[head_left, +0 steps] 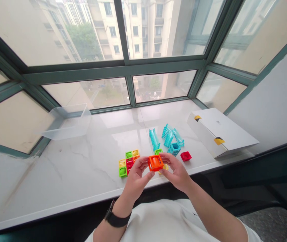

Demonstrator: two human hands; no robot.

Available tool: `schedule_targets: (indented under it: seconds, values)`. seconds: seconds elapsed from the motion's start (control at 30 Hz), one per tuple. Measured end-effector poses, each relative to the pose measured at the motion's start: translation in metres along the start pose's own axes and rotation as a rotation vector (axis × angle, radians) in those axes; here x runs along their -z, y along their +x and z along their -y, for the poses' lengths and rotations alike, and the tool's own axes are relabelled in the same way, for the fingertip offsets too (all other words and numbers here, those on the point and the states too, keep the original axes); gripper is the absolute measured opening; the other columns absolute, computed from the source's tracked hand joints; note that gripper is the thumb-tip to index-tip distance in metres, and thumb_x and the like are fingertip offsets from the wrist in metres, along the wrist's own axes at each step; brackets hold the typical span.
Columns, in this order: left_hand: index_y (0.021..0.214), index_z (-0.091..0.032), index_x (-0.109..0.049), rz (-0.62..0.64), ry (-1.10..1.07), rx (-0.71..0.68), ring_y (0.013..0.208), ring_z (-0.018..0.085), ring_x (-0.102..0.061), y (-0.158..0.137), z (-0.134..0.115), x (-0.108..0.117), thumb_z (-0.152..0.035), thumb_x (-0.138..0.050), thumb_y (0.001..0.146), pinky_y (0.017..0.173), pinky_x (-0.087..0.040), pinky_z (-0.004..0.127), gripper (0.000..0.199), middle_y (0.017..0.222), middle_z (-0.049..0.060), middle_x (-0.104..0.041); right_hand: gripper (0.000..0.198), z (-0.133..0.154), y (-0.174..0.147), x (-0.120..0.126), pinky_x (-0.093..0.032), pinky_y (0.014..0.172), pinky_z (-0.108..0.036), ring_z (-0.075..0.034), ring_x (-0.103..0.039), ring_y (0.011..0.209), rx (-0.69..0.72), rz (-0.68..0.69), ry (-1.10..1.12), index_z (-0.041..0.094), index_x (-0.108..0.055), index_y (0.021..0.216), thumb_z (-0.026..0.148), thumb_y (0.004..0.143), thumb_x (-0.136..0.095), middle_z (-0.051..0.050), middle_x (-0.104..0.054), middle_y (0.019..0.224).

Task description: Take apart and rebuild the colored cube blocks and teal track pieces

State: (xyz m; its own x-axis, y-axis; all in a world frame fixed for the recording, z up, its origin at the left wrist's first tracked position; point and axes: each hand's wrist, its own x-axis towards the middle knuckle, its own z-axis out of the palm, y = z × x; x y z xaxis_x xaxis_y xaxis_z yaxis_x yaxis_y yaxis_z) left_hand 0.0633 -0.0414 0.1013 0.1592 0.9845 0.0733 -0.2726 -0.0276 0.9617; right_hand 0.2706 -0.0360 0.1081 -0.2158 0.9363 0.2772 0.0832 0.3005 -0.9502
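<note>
Between my hands, above the sill's front edge, is an orange hollow toy block with a rounded channel inside. My left hand grips its left side with thumb and fingers. On the opposite side, my right hand pinches it the same way. Just beyond my left fingers lies a cluster of green, yellow, red and orange blocks, partly covered by that hand. A green block shows behind the orange one. Under my right hand a yellow block is mostly hidden.
Turquoise track pieces and a turquoise block lie farther back on the white sill. A red block sits right of my hand. A clear plastic bin stands at left, a white box at right, windows behind.
</note>
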Motion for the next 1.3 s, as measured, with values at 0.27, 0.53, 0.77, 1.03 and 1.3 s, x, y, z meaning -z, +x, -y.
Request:
schedule_targets:
  seconds: [0.27,0.53,0.77,1.03,1.3]
  values:
    - [0.129,-0.025,-0.064,0.044,0.118,0.037,0.129,0.028,-0.065,-0.001,0.002,0.003,-0.032,-0.085,0.086,0.117,-0.048,0.049,0.049,0.135,0.011,-0.069,0.048,-0.004,-0.005,0.005,-0.062,0.103,-0.043,-0.027,-0.071,0.118,0.038,0.003,-0.111,0.030,-0.058,0.141,0.040,0.098,-0.073,-0.010,-0.067,0.134]
    - [0.128,-0.025,-0.063,0.083,0.021,0.131,0.124,0.026,-0.068,0.000,0.003,-0.001,-0.030,-0.086,0.085,0.115,-0.050,0.047,0.049,0.131,0.010,-0.071,0.045,-0.007,-0.006,0.008,-0.063,0.100,-0.042,-0.027,-0.071,0.114,0.038,0.007,-0.161,0.030,-0.058,0.141,0.040,0.099,-0.070,-0.010,-0.068,0.131]
    - [0.141,-0.028,-0.059,0.108,0.028,0.154,0.124,0.026,-0.068,0.000,0.008,-0.003,-0.032,-0.087,0.085,0.113,-0.051,0.047,0.063,0.133,0.010,-0.070,0.043,-0.010,-0.008,0.010,-0.063,0.097,-0.042,-0.026,-0.071,0.112,0.020,0.009,-0.164,0.030,-0.060,0.142,0.041,0.101,-0.067,-0.010,-0.067,0.132]
    - [0.141,-0.029,-0.060,0.083,0.011,0.198,0.113,0.025,-0.072,0.000,0.006,-0.010,-0.041,-0.088,0.083,0.105,-0.055,0.045,0.065,0.124,0.009,-0.073,0.040,-0.014,-0.010,0.016,-0.065,0.094,-0.039,-0.027,-0.070,0.116,0.094,0.028,-0.241,0.032,-0.061,0.144,0.041,0.105,-0.060,-0.010,-0.064,0.137]
    - [0.136,-0.023,-0.062,0.047,0.021,0.263,0.109,0.025,-0.071,0.001,0.006,-0.018,-0.049,-0.085,0.084,0.100,-0.056,0.043,0.062,0.116,0.010,-0.074,0.053,-0.014,-0.014,0.017,-0.062,0.102,-0.048,-0.033,-0.061,0.132,0.104,0.012,-0.318,0.034,-0.056,0.148,0.037,0.097,-0.071,-0.010,-0.061,0.147]
